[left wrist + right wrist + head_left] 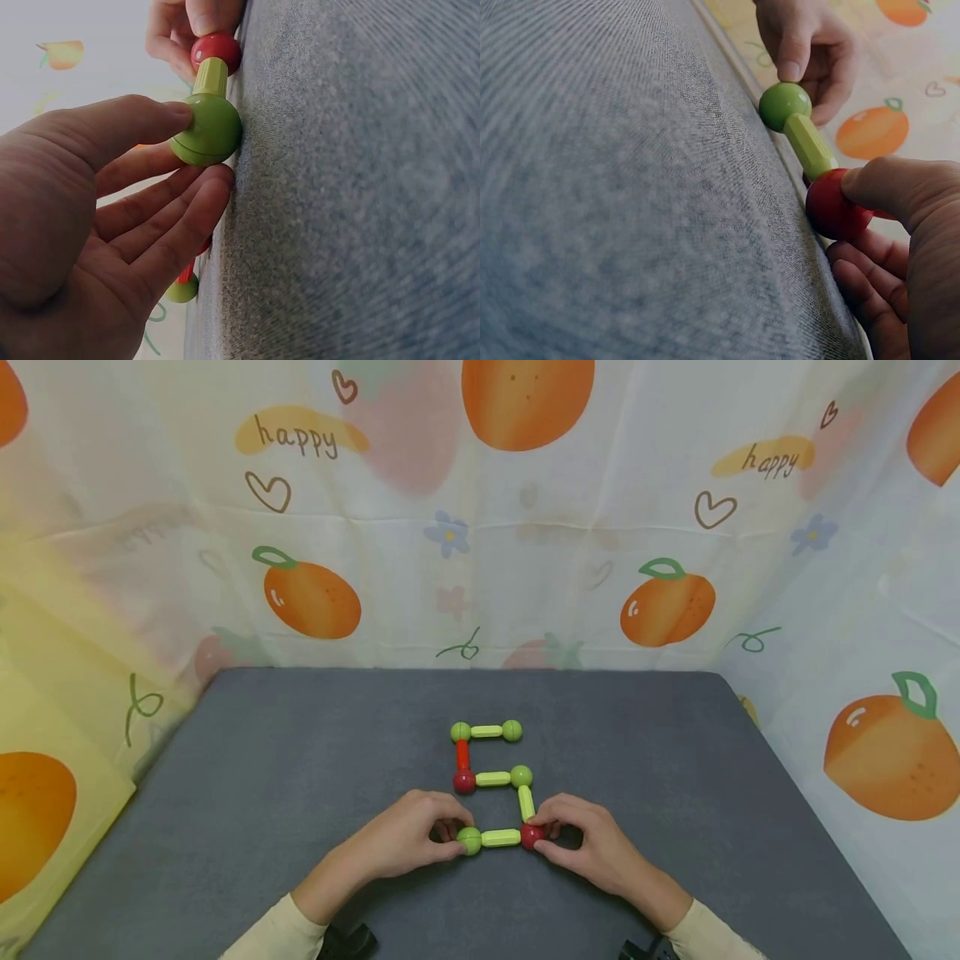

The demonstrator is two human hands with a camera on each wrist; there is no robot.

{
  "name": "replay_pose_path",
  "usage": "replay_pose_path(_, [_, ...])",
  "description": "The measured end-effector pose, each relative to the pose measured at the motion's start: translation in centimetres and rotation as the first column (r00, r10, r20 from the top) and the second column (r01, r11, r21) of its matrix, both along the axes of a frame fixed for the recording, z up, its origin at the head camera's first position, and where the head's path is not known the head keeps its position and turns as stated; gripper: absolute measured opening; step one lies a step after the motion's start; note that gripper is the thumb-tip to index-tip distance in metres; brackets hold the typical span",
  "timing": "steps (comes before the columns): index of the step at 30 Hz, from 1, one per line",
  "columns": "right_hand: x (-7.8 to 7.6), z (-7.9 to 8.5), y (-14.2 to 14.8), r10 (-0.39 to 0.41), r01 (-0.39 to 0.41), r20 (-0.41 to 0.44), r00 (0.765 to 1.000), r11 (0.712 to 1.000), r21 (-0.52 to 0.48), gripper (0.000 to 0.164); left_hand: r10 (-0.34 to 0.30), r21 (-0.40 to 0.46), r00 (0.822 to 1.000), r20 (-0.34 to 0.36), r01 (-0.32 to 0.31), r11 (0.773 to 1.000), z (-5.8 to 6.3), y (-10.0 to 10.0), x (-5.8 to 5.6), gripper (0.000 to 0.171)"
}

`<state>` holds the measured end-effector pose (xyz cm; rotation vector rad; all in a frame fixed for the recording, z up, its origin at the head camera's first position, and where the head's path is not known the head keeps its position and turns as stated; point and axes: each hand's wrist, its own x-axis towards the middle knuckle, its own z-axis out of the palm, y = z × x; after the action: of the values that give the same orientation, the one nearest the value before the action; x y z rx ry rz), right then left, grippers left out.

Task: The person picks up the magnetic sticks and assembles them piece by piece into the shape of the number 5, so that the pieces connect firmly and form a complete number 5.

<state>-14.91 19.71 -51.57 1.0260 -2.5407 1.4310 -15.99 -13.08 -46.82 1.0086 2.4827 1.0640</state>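
On the grey table lies a figure of balls and rods joined like an S or 5. My left hand (pixel 420 833) pinches the green ball (pixel 469 840) at its lower left end between thumb and fingers. With thumb and forefinger, my right hand (pixel 588 839) holds the red ball (pixel 532 836) at the lower right corner. A yellow-green rod (pixel 500 837) links these two balls. Another yellow-green rod (pixel 526 803) runs up to a green ball (pixel 521 776). Farther left sits a second red ball (pixel 464 781), with a red rod (pixel 462 755) above it leading to a green ball (pixel 461 732).
The figure's far end is a green ball (pixel 512 730) on a short yellow-green rod (pixel 487 732). Behind and beside the grey table (pixel 300 735) hangs a white curtain (pixel 525 602) printed with oranges and hearts.
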Motion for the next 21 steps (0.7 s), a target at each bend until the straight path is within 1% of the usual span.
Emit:
replay_pose_path(4, [0.0,0.0,0.0,0.005,-0.005,0.002,1.000,1.000,0.004,0.025,0.000,-0.001,1.000,0.007,0.000,1.000,-0.1,0.0,0.0,0.020])
replay_pose_path(10, [-0.2,0.1,-0.1,0.010,-0.010,-0.001,1.000,1.000,0.010,0.025,0.003,0.003,1.000,-0.006,-0.003,1.000,-0.2,0.0,0.0,0.019])
replay_pose_path(15, [-0.1,0.0,-0.2,0.009,-0.009,-0.002,1.000,1.000,0.017,0.025,0.008,-0.002,1.000,-0.001,-0.008,1.000,-0.1,-0.1,0.1,0.022])
replay_pose_path(19, [-0.1,0.4,0.0,-0.009,0.009,-0.008,1.000,1.000,0.020,0.028,0.030,-0.010,0.999,-0.038,-0.031,0.999,0.4,-0.6,0.6,0.032])
replay_pose_path(21, [-0.3,0.9,0.4,-0.030,0.031,-0.033,0.999,0.999,0.030,0.029,0.070,-0.016,0.994,-0.078,-0.071,0.997,0.8,-1.0,0.9,0.042])
